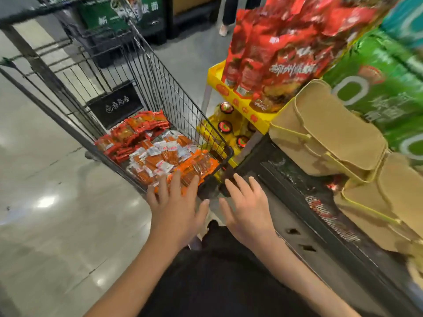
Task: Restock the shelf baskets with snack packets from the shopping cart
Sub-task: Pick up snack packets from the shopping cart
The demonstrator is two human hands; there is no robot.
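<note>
Most of the restocking looks left to us: the snack packets (pixel 158 147) lie heaped in the shopping cart (pixel 146 72), both our hands, left (pixel 177 211) and right (pixel 248 209), spread flat and empty above its near rim, beside the tan shelf baskets (pixel 329 131).

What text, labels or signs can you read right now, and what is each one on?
Nothing reads in full.
Green bin: white Chinese characters, too blurred to quote.
Big red bags: large white Chinese lettering, smeared by motion.
Green packs: a big white "0" shape, and characters too blurred.
Black plate in the cart: small white pictograms, no words.
Snack packets: white labels, print too small.
</note>
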